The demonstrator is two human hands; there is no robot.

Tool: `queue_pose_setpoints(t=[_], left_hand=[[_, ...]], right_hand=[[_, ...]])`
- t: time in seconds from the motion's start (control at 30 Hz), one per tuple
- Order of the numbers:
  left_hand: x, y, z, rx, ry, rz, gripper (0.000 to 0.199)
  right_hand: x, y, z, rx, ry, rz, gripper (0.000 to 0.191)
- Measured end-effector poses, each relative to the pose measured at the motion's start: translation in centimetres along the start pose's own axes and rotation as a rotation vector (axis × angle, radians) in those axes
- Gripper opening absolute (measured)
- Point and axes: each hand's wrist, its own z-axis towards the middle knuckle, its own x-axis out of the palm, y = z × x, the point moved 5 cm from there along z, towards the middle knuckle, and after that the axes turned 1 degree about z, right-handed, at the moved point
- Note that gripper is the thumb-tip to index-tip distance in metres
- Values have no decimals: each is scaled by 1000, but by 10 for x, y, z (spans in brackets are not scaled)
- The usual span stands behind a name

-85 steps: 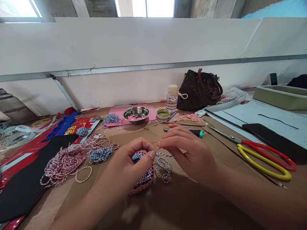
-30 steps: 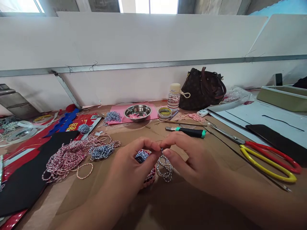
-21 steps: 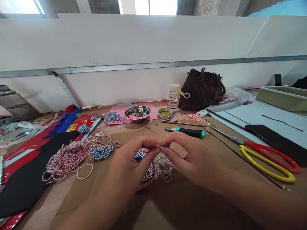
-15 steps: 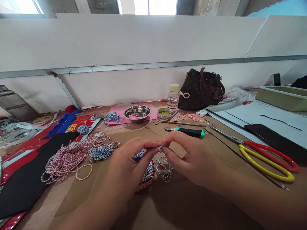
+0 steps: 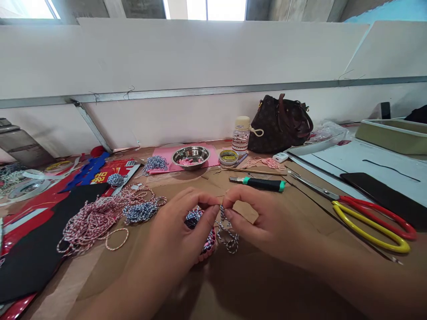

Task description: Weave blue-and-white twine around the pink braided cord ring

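Note:
My left hand (image 5: 182,231) is closed, with thumb and forefinger pinched together at a dark blue and white cord (image 5: 227,242). Facing it, my right hand (image 5: 258,215) grips the same cord between thumb and fingertips, and the two sets of fingertips almost touch. The loose length of cord hangs in loops below them. Behind my left hand is a round woven cord piece (image 5: 209,244), blue and white with a pink edge. Most of it is hidden, and I cannot tell whether the remaining left fingers hold it.
Cardboard (image 5: 267,284) covers the table in front. A utility knife (image 5: 263,183), red-and-yellow scissors (image 5: 370,218) and a black phone (image 5: 383,195) lie right. Red-white cord (image 5: 90,226) is heaped left. A metal bowl (image 5: 191,165), bottle (image 5: 240,135) and handbag (image 5: 282,126) stand behind.
My fingertips have parted slightly, and more of the cord shows hanging under my right fingers. The woven piece has shifted a little behind my left hand.

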Motion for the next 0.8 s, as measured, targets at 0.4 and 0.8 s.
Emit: queue_pose_setpoints(t=[0.4,0.8], left_hand=[[3,0,0,32,-1,8,11],[6,4,1,-137,52,-102,12]], right_hand=[[-5,-1,-2,-191,-144,-112,7],[-4,4,-2,-212,-173,-155,8]])
